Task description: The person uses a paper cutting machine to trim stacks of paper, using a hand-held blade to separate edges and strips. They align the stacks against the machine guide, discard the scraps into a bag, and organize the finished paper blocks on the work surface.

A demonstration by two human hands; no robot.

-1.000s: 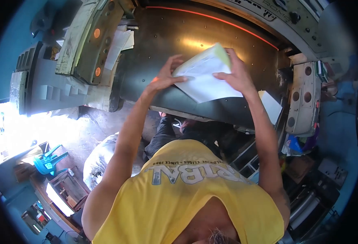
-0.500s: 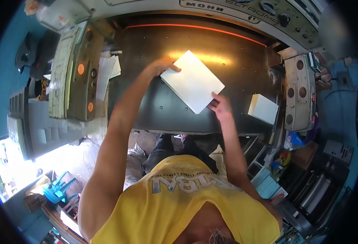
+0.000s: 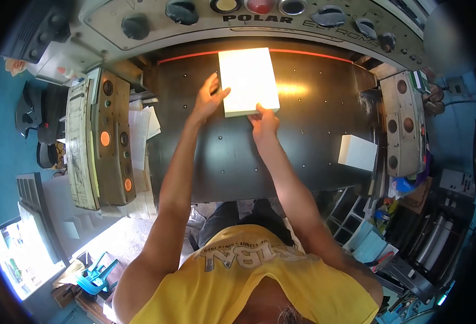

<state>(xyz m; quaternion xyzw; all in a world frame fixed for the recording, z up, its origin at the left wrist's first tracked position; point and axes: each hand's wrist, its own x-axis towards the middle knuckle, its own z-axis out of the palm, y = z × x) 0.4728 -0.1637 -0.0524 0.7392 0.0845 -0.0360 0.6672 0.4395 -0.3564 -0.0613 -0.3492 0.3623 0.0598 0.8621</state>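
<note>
A stack of white paper [image 3: 248,81] lies on the dark metal table of the cutting machine, squared up near the red line at the back. My right hand [image 3: 265,121] grips its front edge, thumb on top and fingers at the front side. At the stack's left side is my left hand [image 3: 210,100], its fingers spread and its thumb tip at the paper's edge. A smaller white paper block [image 3: 358,153] sits on the table's right part, apart from both hands.
A control panel with knobs [image 3: 259,19] spans the back above the table [image 3: 232,162]. Side housings with round buttons stand at left [image 3: 108,140] and right [image 3: 402,124]. Loose paper sheets [image 3: 139,135] lie beside the left housing.
The paper stack has moved back toward the red line and turned from slanted to nearly straight. My left hand has loosened its grip and spread its fingers; my right hand has shifted left along the front.
</note>
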